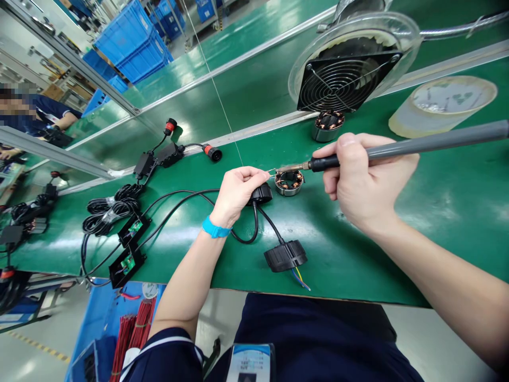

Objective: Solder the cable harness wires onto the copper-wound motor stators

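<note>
Copper-wound ring [289, 190] on the counter [358, 260], under the iron's tip. My hands are apart: left hand [240, 192] pinches thin wire [272, 172]; right hand [360, 178] clamps the soldering iron [429, 142] well forward, likely for aim. Fan [338, 85] behind, presumably for fumes.

A badge [248, 363] with a blue-and-white face and dark edging is worn. Left of the badge, the left arm [190, 281] is covered at the top by a short navy sleeve [170, 363], trimmed with white. Above and left of the badge, a turquoise wristband [216, 228] is worn. Dark navy clothing [310, 334] is seen to the badge's right.
</note>
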`<state>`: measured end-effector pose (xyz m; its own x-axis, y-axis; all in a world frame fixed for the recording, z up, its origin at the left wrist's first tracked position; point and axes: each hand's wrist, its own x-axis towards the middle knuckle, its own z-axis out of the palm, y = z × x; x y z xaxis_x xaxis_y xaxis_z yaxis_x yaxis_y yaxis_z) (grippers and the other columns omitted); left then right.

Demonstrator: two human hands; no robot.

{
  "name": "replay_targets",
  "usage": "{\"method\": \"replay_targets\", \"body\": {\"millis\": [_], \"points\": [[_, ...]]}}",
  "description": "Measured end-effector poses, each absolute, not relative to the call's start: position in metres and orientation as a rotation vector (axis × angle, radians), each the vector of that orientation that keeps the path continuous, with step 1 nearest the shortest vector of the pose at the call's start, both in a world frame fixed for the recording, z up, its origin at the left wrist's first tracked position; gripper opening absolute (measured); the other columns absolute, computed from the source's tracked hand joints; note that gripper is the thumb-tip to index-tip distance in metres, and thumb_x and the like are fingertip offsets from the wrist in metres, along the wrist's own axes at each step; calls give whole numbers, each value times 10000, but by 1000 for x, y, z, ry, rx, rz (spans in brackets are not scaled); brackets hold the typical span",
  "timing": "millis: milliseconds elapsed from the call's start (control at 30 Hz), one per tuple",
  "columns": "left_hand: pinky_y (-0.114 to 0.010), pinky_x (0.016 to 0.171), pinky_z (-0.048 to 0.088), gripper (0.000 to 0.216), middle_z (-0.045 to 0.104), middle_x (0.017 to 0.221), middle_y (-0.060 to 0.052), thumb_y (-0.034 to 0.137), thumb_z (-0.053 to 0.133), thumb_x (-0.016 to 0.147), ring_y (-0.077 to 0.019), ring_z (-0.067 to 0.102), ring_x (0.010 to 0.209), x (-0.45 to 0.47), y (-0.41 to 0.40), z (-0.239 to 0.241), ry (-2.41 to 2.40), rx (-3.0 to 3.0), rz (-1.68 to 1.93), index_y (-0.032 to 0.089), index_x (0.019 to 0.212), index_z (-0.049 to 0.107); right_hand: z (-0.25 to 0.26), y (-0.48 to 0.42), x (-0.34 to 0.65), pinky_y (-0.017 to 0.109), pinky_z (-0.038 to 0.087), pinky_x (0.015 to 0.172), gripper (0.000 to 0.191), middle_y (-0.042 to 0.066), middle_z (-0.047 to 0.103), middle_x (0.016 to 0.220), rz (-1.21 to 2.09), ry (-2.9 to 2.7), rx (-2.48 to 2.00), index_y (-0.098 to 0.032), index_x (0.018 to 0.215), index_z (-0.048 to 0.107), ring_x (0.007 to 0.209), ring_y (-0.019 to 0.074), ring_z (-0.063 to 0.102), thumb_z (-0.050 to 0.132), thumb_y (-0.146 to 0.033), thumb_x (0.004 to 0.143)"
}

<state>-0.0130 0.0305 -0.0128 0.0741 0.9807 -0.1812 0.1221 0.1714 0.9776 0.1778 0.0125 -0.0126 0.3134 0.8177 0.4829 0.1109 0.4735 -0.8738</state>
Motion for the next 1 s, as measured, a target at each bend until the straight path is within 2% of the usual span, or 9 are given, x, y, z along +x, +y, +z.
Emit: {"method": "replay_targets", "body": {"millis": [133,300,433,500,600,667,733,867,1000], "points": [[-250,656,453,315,712,780,-35,431,855,679,-120,590,686,-13,31,-13,1318,1202,959,149,764,745,-14,13,178,348,423,370,400,-19,455,447,568,-1194,-989,-272,777,724,367,196,510,571,-534,1038],[-248,666,457,318,718,789,-38,430,859,676,-120,597,696,-13,31,-14,1307,1199,969,146,764,746,-16,12,177,318,370,331,362,-27,470,451,586,-1191,-981,-261,793,721,339,167,469,600,-506,1031],[-245,657,452,305,715,779,-33,417,859,678,-116,588,687,-12,31,-14,1293,1190,988,145,754,740,-18,11,174,286,388,333,307,-18,589,546,632,-1271,-937,-234,871,730,368,142,512,599,-452,1045],[-247,649,447,302,712,772,-34,419,850,687,-117,583,683,-11,31,-14,1304,1197,988,145,745,736,-21,12,172,282,487,418,227,3,679,692,601,-1361,-923,-235,971,736,469,146,599,608,-409,1042],[-251,637,435,315,702,749,-34,429,849,682,-119,574,674,-10,30,-12,1319,1200,984,143,738,732,-26,17,170,345,615,676,166,40,730,957,483,-1534,-897,-266,1136,720,715,189,698,619,-338,1025],[-252,635,429,326,696,742,-31,430,859,668,-116,569,669,-10,30,-11,1308,1188,984,141,738,726,-28,20,168,403,622,819,230,50,716,1039,417,-1629,-874,-288,1226,691,840,219,702,624,-282,1006],[-253,645,428,327,694,750,-31,427,855,674,-114,567,676,-10,29,-11,1280,1189,987,138,740,718,-29,24,167,439,614,884,319,54,693,1065,391,-1678,-851,-307,1294,655,891,234,692,627,-233,984],[-250,645,405,310,667,744,-24,429,810,742,-111,545,688,-10,27,-10,1240,1252,1003,136,758,708,-30,27,165,424,625,868,432,64,662,1087,390,-1736,-793,-327,1354,612,941,244,686,639,-170,952],[-251,646,390,359,649,748,-20,485,762,800,-110,523,691,-11,26,-9,1199,1316,998,131,781,708,-31,27,163,393,628,836,460,72,651,1118,386,-1787,-763,-315,1366,603,915,228,683,607,-124,947]]}}
